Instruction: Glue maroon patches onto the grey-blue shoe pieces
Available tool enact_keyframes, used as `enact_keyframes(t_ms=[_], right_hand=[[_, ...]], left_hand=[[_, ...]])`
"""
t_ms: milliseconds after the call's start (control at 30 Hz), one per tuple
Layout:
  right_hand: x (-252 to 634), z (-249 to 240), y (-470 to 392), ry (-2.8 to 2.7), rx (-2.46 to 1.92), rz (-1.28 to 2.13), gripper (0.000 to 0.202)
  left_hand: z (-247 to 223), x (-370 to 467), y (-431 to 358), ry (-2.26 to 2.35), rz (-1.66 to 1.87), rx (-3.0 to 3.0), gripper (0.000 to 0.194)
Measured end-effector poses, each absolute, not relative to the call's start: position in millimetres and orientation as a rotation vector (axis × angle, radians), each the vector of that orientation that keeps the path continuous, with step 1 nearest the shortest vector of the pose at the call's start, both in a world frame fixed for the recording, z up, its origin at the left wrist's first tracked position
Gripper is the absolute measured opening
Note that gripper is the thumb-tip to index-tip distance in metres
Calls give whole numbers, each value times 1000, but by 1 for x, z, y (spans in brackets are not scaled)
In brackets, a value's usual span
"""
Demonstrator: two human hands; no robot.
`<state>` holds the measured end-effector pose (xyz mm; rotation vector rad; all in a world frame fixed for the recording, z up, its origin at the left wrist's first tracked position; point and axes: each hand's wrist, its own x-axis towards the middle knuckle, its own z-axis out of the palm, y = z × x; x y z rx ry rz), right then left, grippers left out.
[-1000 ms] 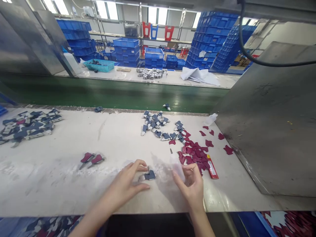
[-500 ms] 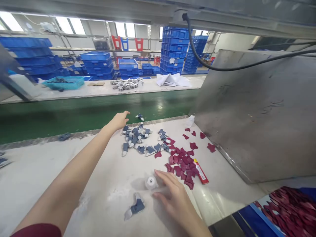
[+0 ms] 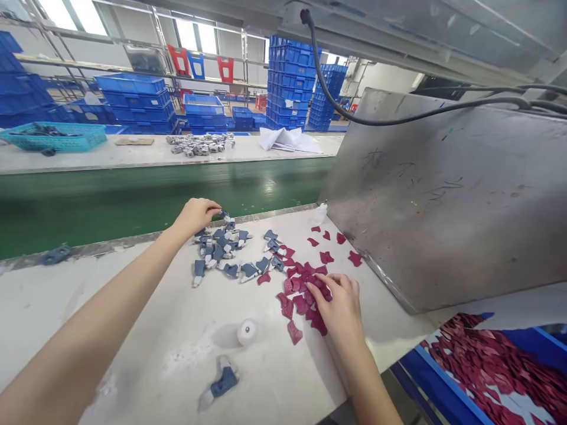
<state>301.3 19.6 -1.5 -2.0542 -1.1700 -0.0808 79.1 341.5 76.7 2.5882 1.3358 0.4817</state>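
Observation:
My left hand pinches a dark blue and white part at the far table edge, beside a cluster of similar parts. Over the pile of maroon pieces is my right hand, its thumb and forefinger curved over the pieces and apart; nothing is seen held. Nearer me, a small white bottle stands upright. One blue and white part lies alone in front of it.
Beyond the table runs a green belt. A metal panel slants along the right. At lower right a blue crate holds many maroon pieces. A blue part lies at the left edge.
My left hand has closed on the part lying on the belt edge and drawn it toward the cluster. My right hand has left the bottle for the maroon pile. The view has turned right.

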Motion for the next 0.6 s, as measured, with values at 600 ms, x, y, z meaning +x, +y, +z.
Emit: enact_keyframes(t_ms=[600], right_hand=[[285, 12, -4, -1100, -1769, 561, 38]], left_hand=[[35, -14, 31, 1362, 696, 2335, 37]])
